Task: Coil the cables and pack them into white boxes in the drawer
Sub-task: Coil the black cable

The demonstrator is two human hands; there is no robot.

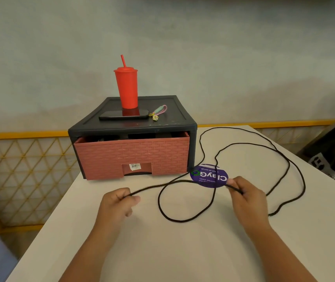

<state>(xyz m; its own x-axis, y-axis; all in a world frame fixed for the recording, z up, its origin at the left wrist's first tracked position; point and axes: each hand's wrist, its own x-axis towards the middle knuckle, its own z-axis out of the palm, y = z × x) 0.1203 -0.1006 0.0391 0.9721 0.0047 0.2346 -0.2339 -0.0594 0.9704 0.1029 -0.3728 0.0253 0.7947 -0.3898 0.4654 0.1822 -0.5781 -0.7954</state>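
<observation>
Starting coil, by look of it. Draw thin black cable [179,220] into even loops, feeding right to left; keep span taut, avoid twist, pull slack in gently to prevent tangling.

Left hand [119,202] low over white table [162,251], fingers curled, pinching cable. Right hand [245,196] likewise pinching, thumb on top.

Rest of cable sprawled in loose loops at right, crossing round purple sticker [207,176], beside pink woven-pattern drawer [132,157], slightly ajar.

Pale wall [162,27] — yellow lattice railing [20,159], white table [162,251]
</observation>
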